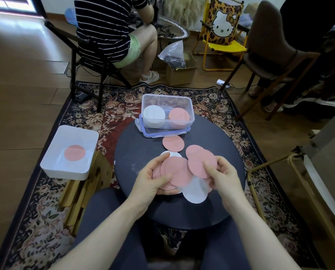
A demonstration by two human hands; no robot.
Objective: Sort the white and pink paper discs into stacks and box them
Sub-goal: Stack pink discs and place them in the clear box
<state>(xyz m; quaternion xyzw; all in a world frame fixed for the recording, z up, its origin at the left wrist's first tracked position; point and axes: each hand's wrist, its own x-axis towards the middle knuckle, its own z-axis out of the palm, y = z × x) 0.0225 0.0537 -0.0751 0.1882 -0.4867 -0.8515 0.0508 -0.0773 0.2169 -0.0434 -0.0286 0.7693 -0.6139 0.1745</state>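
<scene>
Gathering pink discs [177, 172] above the worktop [143, 149], left hand [153, 182] fingers curled around the pile, right hand [222, 176] fingers pinching one, probably to stack for the box [167, 111].

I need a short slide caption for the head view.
Both hands gather pink discs over a round table; sorted stacks sit in the clear box.
</scene>
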